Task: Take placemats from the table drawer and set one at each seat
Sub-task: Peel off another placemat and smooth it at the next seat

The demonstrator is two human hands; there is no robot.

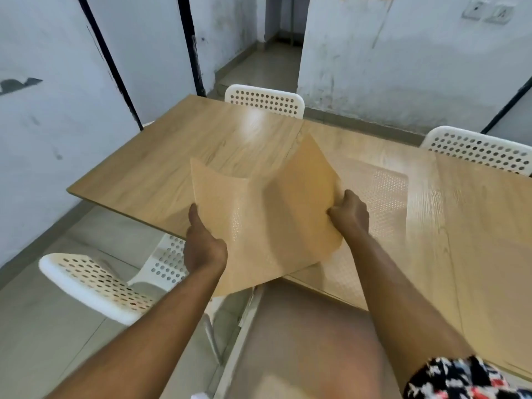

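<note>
Placemat (267, 214) held in air over near worktop (161, 156) corner, sagging mid-sheet. Left hand (203, 249) grip pinches left edge, right hand (349, 214) grip clutches right edge. Risk: limp sheet buckles, lands creased or crooked; open drawer (302, 335) below may snag hanging edge.

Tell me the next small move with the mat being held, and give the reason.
Probably lower the placemat flat onto the table before the near white chair. Both the left hand and right hand grip its edges, it sags in mid-air, and that wood there lies bare.
</note>
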